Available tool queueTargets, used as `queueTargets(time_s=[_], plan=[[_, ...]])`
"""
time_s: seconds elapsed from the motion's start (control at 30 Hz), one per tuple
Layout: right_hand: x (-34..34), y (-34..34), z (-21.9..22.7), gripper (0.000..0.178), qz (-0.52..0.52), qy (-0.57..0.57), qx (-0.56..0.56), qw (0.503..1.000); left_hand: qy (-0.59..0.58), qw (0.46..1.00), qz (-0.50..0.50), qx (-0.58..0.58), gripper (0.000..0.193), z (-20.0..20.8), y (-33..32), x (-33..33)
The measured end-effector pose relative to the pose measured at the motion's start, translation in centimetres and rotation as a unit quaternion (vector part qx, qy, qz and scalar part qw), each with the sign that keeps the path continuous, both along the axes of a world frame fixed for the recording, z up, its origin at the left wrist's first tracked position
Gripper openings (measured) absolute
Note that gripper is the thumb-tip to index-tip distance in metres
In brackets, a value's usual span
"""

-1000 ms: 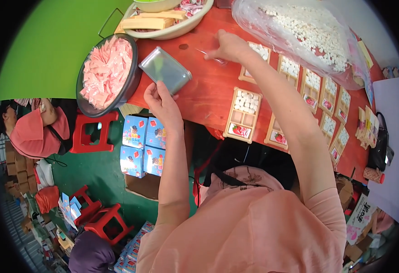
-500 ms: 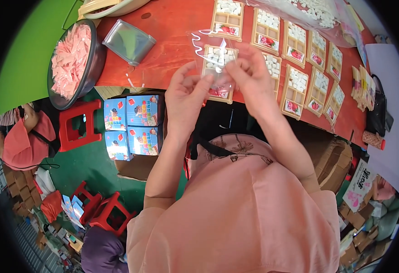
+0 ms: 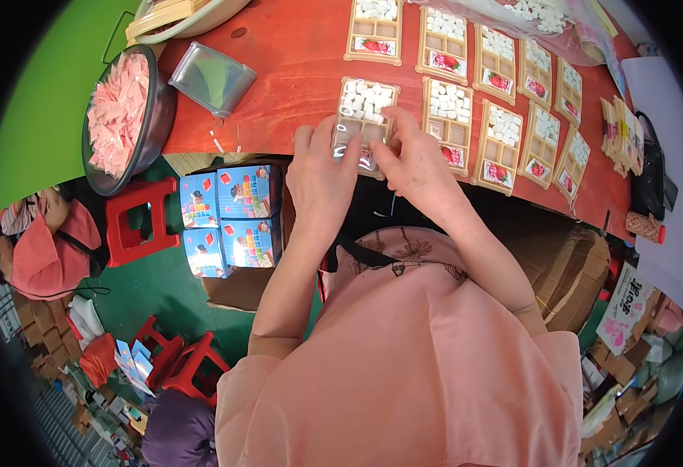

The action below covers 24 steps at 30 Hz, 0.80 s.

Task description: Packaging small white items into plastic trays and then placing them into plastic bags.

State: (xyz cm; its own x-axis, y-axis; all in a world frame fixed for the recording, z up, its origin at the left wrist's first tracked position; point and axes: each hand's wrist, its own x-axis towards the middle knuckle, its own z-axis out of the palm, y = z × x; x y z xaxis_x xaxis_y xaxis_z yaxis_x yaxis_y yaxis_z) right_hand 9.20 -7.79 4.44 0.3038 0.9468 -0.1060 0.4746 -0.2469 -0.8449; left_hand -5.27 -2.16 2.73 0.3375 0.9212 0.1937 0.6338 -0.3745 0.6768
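A clear, shiny plastic piece [image 3: 343, 129] lies low over the near half of a beige compartment tray [image 3: 387, 87]; whether it is a bag or a lid I cannot tell. White marshmallow-like pieces [image 3: 366, 100] fill the tray's far section. My left hand [image 3: 320, 183] is closed at the plastic's left side, its thumb toward the tray. On the other side, my right hand [image 3: 421, 163] is bent over the tray, thumb and fingers pinching the plastic's right edge. The tray's near end, with a strawberry-printed packet, is partly hidden by my hands.
Several similar filled trays [image 3: 450, 132] stand in rows on the red table [image 3: 287, 86]. A dark basin [image 3: 162, 101] of pink sachets and a clear plastic box [image 3: 236, 86] are at left. Blue printed boxes [image 3: 246, 193] and a red stool [image 3: 116, 226] stand below the table edge.
Both hands have come down with the clear plastic piece, from held up above the tray to right over it. The view has shifted slightly.
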Motion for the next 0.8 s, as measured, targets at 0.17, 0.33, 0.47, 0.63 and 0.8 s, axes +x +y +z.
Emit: queueTargets(time_s=[0.17, 0.33, 0.47, 0.63, 0.8], plan=[[-0.6, 0.7, 1.4, 0.04, 0.058, -0.217, -0.065, 0.972, 0.113, 0.992, 0.035, 0.037, 0.037, -0.4, -1.0, 0.7], [-1.0, 3.3, 0.4, 0.041, 0.091, -0.403, 0.053, 0.909, 0.032, 0.998, 0.055, 0.026, 0.026, -0.5, -1.1, 0.6], [-2.4, 5.2, -3.2, 0.044, 0.116, -0.345, 0.152, 0.919, -0.019, 0.997, 0.032, 0.063, 0.022, -2.1, -1.1, -0.5], [-1.5, 6.7, -3.7, 0.047, 0.164, -0.381, 0.121, 0.902, -0.083, 0.987, 0.135, 0.033, 0.01, -0.1, 1.8, -2.9], [-0.8, 7.5, -2.8, 0.042, 0.187, -0.381, 0.122, 0.897, -0.038, 0.952, 0.256, 0.162, 0.05, 1.2, 9.1, -4.4]])
